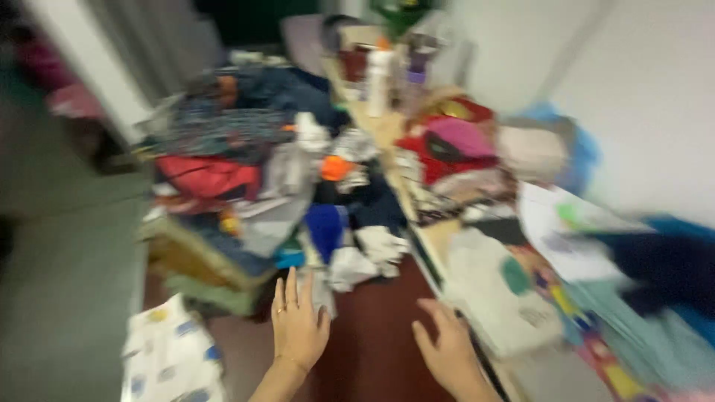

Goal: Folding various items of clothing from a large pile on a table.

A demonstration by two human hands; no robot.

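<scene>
The head view is blurred by motion. My left hand [298, 321] is spread flat with its fingers apart over a dark red surface [372, 335], just below a heap of mixed clothes [298, 186]. It holds nothing and wears a ring. My right hand [447, 350] hovers to the right, fingers loosely apart and empty, close to the edge of a pale folded cloth [484, 290]. White crumpled pieces [365, 253] and a blue piece [325, 227] lie nearest the left hand's fingertips.
A red and pink pile [450, 149] sits at the back right, with bottles [380, 78] behind it. Papers and coloured fabric [596, 298] cover the right side. A white patterned cloth [171, 357] lies at the lower left. A pale wall [640, 89] stands on the right.
</scene>
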